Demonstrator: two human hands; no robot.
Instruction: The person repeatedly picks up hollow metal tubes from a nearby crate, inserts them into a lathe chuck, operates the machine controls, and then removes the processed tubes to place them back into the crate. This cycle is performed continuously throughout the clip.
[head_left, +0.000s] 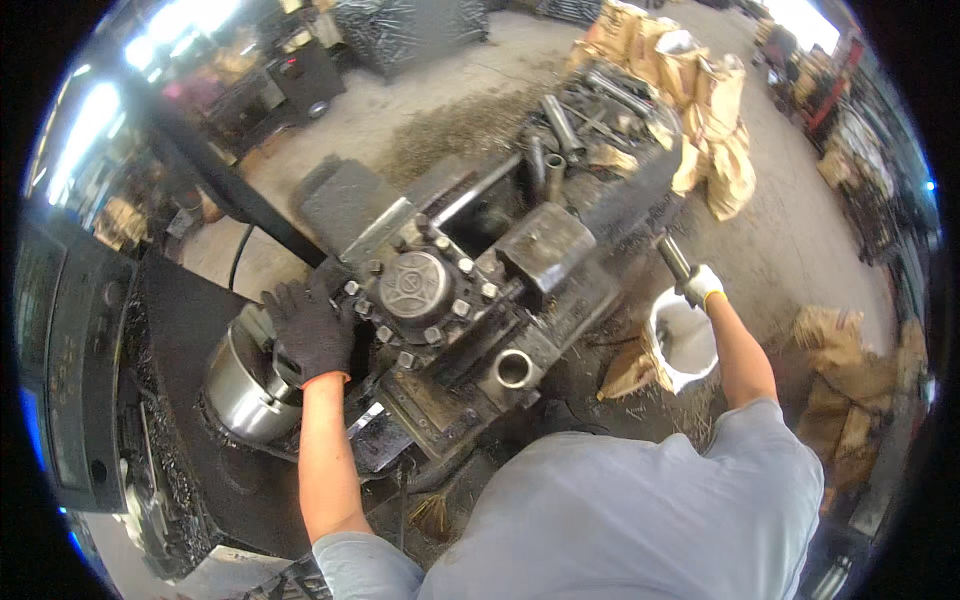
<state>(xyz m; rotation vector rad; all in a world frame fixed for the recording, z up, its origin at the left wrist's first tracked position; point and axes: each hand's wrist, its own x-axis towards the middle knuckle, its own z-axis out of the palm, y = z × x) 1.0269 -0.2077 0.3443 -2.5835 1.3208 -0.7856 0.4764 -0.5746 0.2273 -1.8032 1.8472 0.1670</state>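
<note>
My left hand (311, 330), in a dark glove with an orange cuff, lies on the left side of a lathe's square tool post (415, 285), over the rim of a shiny cylindrical metal part (251, 386). Its fingers are spread; whether the palm grips something is hidden. Out to the right, my right hand (701, 285), in a white glove, is closed around the lower end of a short metal tube (673, 256). An open sack with a white lining (682, 341) stands just below that hand. A round hole shows in the metal block (514, 369) right of the tool post.
Metal tubes (561, 124) and tools lie heaped on the machine's far end. Filled paper sacks (709, 112) stand beyond it. Metal chips (465, 127) cover part of the floor. More sacks (832, 375) lie at the right. A dark upright post (247, 195) rises at the left.
</note>
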